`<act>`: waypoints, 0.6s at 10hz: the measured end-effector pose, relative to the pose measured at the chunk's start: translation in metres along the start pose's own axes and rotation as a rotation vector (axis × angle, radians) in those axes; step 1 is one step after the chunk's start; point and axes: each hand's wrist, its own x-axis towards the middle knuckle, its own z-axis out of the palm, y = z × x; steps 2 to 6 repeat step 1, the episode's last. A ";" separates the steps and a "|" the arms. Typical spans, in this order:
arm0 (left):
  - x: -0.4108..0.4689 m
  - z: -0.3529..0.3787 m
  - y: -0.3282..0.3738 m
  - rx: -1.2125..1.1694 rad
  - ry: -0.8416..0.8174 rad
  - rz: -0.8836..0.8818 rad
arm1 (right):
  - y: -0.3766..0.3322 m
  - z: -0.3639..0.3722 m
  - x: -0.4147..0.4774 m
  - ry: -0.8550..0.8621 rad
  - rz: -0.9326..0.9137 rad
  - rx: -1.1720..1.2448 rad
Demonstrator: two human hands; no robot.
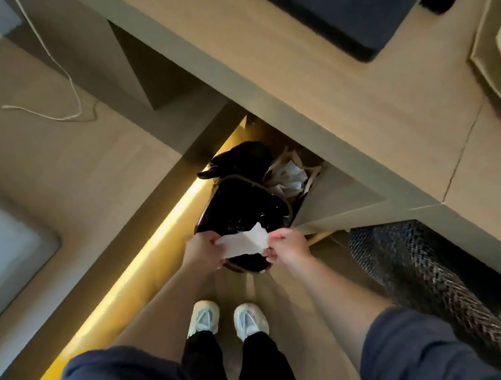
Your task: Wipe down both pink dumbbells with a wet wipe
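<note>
Over the near rim of the bin (pixel 238 203), the wipe (pixel 244 243) is stretched flat betw. both hands. L hand (pixel 201 250) pinches its left edge w/ thumb and fingers; R hand (pixel 289 244) pinches the right edge the same way. The bin has a black liner. Behind the bin stands a paper bag (pixel 288 176) w/ crumpled paper; in front of the bin, white shoes (pixel 202 317).

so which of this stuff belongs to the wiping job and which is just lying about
In the job: wet wipe, pinched by left hand and right hand; black-lined bin under it. No dumbbells in view.
Lying about: white cord, paper bag, black tray, woven furniture.
</note>
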 end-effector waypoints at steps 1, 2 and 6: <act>0.044 0.020 -0.021 0.068 -0.037 0.026 | 0.012 0.019 0.041 -0.019 0.042 0.036; 0.044 0.020 -0.021 0.068 -0.037 0.026 | 0.012 0.019 0.041 -0.019 0.042 0.036; 0.044 0.020 -0.021 0.068 -0.037 0.026 | 0.012 0.019 0.041 -0.019 0.042 0.036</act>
